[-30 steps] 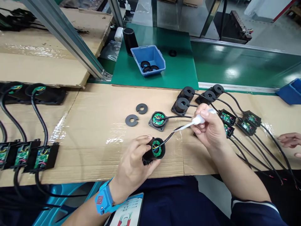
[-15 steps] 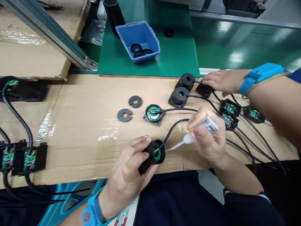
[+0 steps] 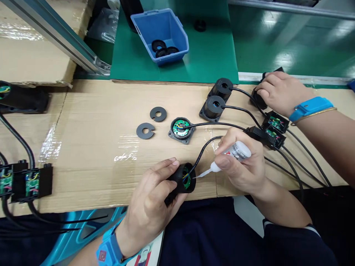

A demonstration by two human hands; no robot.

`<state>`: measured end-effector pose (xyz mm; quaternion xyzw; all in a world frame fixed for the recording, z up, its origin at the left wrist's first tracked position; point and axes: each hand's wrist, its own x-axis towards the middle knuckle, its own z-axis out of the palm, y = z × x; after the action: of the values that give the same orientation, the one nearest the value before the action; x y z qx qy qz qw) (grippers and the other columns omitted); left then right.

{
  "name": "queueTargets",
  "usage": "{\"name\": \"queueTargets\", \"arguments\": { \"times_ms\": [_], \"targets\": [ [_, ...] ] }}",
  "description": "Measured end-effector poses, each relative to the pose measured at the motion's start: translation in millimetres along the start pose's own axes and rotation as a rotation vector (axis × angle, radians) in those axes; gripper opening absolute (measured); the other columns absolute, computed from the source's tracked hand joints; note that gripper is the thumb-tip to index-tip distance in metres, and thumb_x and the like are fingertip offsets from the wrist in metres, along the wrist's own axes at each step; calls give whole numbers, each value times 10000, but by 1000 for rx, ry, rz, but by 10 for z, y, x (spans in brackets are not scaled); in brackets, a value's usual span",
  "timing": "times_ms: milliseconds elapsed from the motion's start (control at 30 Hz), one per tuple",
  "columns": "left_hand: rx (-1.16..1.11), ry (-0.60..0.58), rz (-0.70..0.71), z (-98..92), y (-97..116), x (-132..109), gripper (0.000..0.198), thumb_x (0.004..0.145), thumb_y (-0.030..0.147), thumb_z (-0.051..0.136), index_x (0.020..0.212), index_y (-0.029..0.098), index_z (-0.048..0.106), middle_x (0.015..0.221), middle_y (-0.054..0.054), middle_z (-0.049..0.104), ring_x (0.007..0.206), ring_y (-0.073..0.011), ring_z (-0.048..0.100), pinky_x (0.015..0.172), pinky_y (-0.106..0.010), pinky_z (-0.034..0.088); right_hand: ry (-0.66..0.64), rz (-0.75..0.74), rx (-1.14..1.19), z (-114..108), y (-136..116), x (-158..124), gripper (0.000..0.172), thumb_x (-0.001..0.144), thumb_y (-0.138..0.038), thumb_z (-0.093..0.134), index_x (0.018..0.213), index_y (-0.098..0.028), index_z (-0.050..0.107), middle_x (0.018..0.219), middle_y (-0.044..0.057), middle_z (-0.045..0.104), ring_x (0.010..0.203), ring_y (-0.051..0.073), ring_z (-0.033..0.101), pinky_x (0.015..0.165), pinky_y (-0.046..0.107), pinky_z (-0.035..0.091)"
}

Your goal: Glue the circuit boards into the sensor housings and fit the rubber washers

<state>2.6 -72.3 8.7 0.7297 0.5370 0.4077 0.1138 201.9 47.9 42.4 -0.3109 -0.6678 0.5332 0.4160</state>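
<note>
My left hand grips a black cylindrical housing, tilted so its open end faces right. Inside it shows a green circuit board with thin coloured wires and a black cable coming out. Closed around a small white glue bottle, my right hand points its narrow nozzle at the housing's rim; whether the tip touches is hard to see. Beyond my hands, a square-flanged part with a round green board lies flat. Two dark slotted rings rest to its left.
Two capped housings stand at the back right, cabled to small black boxes with green boards. A co-worker's hand holds a black part there. A blue bin holds several black rings. More cabled boxes sit at left.
The co-worker's hand has shifted with a black part, tilting it up toward the back edge. My right hand has turned the glue bottle slightly, its nozzle staying by the rim. The view has shifted a little.
</note>
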Motion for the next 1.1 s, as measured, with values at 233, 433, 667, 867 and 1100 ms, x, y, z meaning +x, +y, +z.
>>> {"name": "queueTargets", "arguments": {
  "times_ms": [233,433,667,867,1100],
  "targets": [
    [19,3,3,-11,14,13,427,771,62,813,1032,195,502,1214,-127,660,1198,-296,681,967,-439,634,12,-10,-36,5,-15,6,210,950,-382,705,794,-250,654,691,-20,586,552,116,488,493,261,392],
    [9,11,-7,-5,9,16,432,779,67,809,1043,219,502,1206,-120,667,1191,-293,682,950,-464,639,-16,-23,-31,0,-18,17,215,942,-375,715,787,-243,644,687,-24,600,537,106,484,478,259,382],
    [51,-9,13,4,-1,19,445,793,72,806,1065,215,484,1206,-126,645,1213,-276,664,972,-452,632,-11,-45,-48,5,-37,34,251,942,-380,721,753,-236,644,685,-29,600,545,96,492,499,255,400],
    [77,-25,18,9,0,13,432,805,74,794,1067,218,482,1201,-139,649,1219,-285,657,957,-458,635,7,-33,-58,10,-62,47,263,912,-399,752,734,-235,648,678,-27,593,530,96,473,474,253,384],
    [76,-32,31,12,4,16,418,808,60,788,1060,199,485,1198,-154,652,1222,-286,650,954,-459,626,-31,-55,-26,13,-53,59,265,928,-354,742,732,-218,626,669,-37,593,528,80,483,490,239,388]
  ]
}}
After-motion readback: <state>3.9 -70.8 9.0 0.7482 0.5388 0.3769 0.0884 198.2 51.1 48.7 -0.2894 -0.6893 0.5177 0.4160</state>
